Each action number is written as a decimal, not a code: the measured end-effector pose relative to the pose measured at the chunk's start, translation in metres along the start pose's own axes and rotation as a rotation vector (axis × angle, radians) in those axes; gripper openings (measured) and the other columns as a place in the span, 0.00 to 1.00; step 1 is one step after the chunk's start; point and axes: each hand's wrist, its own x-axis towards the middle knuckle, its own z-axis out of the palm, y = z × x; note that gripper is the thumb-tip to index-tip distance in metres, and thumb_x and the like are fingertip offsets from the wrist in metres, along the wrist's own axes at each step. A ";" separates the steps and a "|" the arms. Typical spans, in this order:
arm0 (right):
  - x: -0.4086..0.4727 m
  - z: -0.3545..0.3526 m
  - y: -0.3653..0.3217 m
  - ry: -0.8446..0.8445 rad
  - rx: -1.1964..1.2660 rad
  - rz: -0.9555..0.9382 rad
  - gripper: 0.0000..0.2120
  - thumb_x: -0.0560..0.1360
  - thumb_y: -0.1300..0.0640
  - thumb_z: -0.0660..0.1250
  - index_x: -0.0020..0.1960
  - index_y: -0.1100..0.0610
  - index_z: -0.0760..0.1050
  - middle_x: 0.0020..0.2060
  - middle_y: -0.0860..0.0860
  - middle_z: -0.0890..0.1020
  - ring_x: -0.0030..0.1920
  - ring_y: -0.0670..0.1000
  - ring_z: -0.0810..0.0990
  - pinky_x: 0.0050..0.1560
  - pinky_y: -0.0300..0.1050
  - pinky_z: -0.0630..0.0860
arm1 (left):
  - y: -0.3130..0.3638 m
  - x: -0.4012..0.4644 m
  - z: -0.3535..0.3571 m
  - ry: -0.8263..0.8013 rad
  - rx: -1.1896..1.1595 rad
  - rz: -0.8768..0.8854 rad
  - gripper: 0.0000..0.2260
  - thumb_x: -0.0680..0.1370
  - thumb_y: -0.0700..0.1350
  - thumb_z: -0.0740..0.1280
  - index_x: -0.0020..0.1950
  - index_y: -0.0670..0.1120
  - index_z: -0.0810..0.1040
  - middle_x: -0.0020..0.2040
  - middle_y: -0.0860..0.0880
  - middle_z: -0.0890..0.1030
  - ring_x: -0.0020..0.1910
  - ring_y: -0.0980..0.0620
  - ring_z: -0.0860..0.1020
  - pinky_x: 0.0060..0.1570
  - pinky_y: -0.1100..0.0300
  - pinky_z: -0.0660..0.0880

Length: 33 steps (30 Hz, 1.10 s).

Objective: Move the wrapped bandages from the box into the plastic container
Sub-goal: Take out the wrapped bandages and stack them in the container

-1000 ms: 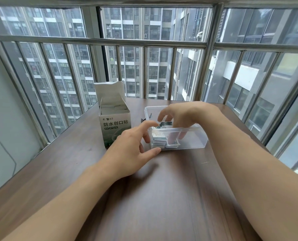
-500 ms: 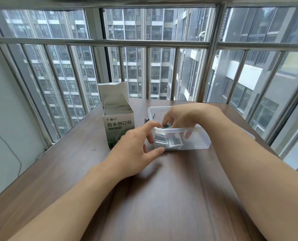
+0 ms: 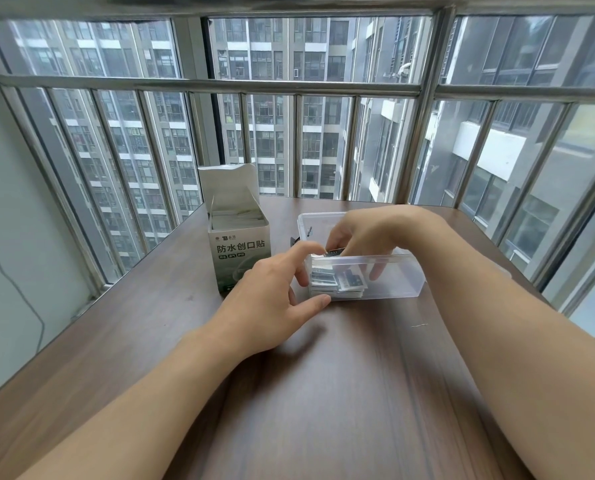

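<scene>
On the wooden table (image 3: pixel 341 393), head view: clear plastic container (image 3: pixel 396 282) near centre, open bandage box (image 3: pixel 239 251) just beside it to the left, flap raised. Right hand (image 3: pixel 365 237) reaching down over the container's rim, fingers curled and pinching a small stack of dark-edged wrapped bandages (image 3: pixel 336 251) at the rim; one fingertip visible through the clear wall, lower inside. Left hand (image 3: pixel 272 296) at the container's near-left corner, fingers relaxed and spread, forefinger on the top edge, thumb against the lower wall: bracing, grasping nothing. Settled pile of wrapped bandages (image 3: pixel 337 284) lying flat in the container's left end. More white wrappers (image 3: pixel 237 218) visible inside the box top.

Compared with half a second and one second back: both hands at much the same stations, right hand slightly lower into the container, pile inside much the same; apparent shift of box and container mostly attributable to head movement. Judgement: a placing step nearly done, stack about to be let go onto the pile. Task only partly complete, given the stock remaining in the box; further trips likely needed.

Surface: dark brown wood-grain top, smooth, with a small pale scrap (image 3: pixel 419 325) to the right of the container and a small dark object (image 3: pixel 294 241) behind it, too hidden to identify. Container lid (image 3: pixel 318 221) apparently lying behind the container, partly covered by the right hand.

Room: enclosed balcony or bay, metal window bars (image 3: pixel 206 86) on three sides, high-rise apartment blocks beyond the glass, pale wall at left with a thin cable (image 3: pixel 19 289) hanging.
</scene>
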 end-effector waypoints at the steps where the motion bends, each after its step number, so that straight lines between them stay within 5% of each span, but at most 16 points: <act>1: 0.000 0.001 -0.001 0.005 0.000 0.006 0.14 0.73 0.57 0.76 0.58 0.54 0.82 0.55 0.55 0.84 0.50 0.57 0.87 0.44 0.53 0.86 | 0.000 0.000 0.000 -0.001 -0.001 0.001 0.23 0.74 0.54 0.74 0.65 0.64 0.68 0.46 0.56 0.76 0.33 0.57 0.79 0.45 0.50 0.80; 9: -0.005 -0.002 -0.007 0.025 0.000 0.011 0.22 0.78 0.60 0.68 0.71 0.53 0.72 0.63 0.54 0.80 0.45 0.57 0.88 0.48 0.54 0.85 | 0.000 0.000 0.000 -0.003 0.003 0.000 0.24 0.74 0.55 0.74 0.65 0.66 0.67 0.46 0.56 0.76 0.33 0.57 0.80 0.46 0.51 0.80; 14: -0.003 0.003 -0.013 0.165 -0.197 -0.009 0.13 0.79 0.46 0.68 0.60 0.50 0.79 0.55 0.50 0.83 0.37 0.54 0.87 0.41 0.49 0.86 | 0.001 0.000 0.000 -0.002 0.008 0.001 0.23 0.74 0.55 0.74 0.64 0.66 0.67 0.46 0.57 0.76 0.33 0.57 0.79 0.46 0.51 0.79; 24: 0.005 0.011 -0.014 0.208 -0.001 -0.084 0.19 0.72 0.57 0.77 0.61 0.53 0.78 0.55 0.54 0.83 0.50 0.55 0.85 0.33 0.45 0.84 | 0.001 0.000 -0.001 0.003 0.009 0.003 0.24 0.74 0.56 0.74 0.66 0.64 0.67 0.45 0.57 0.76 0.34 0.57 0.79 0.46 0.52 0.80; 33: 0.002 0.012 -0.015 0.126 0.050 -0.080 0.24 0.70 0.56 0.79 0.62 0.49 0.76 0.57 0.50 0.82 0.53 0.53 0.83 0.35 0.42 0.83 | 0.002 0.000 -0.001 0.012 -0.011 0.008 0.23 0.74 0.55 0.74 0.65 0.63 0.69 0.45 0.56 0.76 0.34 0.56 0.79 0.45 0.55 0.79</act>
